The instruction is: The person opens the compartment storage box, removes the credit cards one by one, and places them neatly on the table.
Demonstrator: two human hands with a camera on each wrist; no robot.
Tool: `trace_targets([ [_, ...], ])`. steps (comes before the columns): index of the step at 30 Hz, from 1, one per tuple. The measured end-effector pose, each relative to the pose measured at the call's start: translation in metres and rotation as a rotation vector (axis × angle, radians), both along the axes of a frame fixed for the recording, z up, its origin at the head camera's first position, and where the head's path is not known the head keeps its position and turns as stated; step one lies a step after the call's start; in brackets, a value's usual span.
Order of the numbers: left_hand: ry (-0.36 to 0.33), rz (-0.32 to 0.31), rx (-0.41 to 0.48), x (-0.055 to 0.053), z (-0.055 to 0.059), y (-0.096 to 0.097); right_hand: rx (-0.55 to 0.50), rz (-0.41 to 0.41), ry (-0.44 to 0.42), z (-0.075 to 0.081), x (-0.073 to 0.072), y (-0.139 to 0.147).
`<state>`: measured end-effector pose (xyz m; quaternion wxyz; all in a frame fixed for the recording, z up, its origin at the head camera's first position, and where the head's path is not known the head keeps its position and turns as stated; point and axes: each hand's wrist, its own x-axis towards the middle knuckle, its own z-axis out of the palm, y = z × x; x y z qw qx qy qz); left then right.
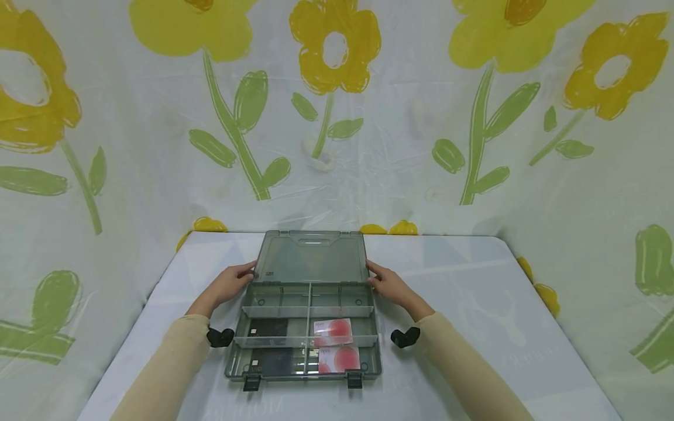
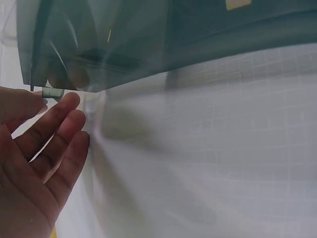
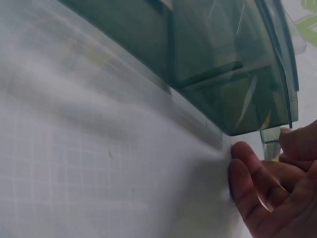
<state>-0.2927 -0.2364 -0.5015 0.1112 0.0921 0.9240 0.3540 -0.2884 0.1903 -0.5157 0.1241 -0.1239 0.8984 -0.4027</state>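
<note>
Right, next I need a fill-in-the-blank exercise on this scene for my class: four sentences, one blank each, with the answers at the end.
The lid of the box is ____ (open or shut).
The front of the box has ____ (number) dark latches.
In the head view, the pink-and-white cards lie on the ____ (left or right) side of the box.
The leaves printed on the cloth are ____ (colour).
Missing words: open; two; right; green.

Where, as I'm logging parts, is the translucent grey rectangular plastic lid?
In the head view, the lid is below-left of centre, beyond its grey plastic compartment box, between left hand and right hand.
</note>
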Motion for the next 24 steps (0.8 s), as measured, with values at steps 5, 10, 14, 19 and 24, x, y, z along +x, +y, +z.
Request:
trace_targets([
  [5, 0.017, 0.007, 0.005, 0.003, 0.0, 0.0, -0.017, -0.016, 0.023, -0.001, 0.002, 0.002],
  [10, 0.034, 0.025, -0.001, 0.005, 0.0, -0.001, -0.025, -0.012, 0.076, 0.0, 0.003, 0.004],
  [14, 0.055, 0.031, -0.002, 0.007, -0.001, -0.001, -0.011, -0.025, 0.111, 0.002, 0.004, 0.004],
  [19, 0.084, 0.02, -0.006, 0.009, -0.001, -0.003, 0.008, -0.057, 0.129, 0.004, 0.006, 0.003],
  [24, 0.095, 0.005, -0.004, 0.013, -0.001, -0.006, 0.031, -0.081, 0.156, 0.006, 0.007, 0.003],
])
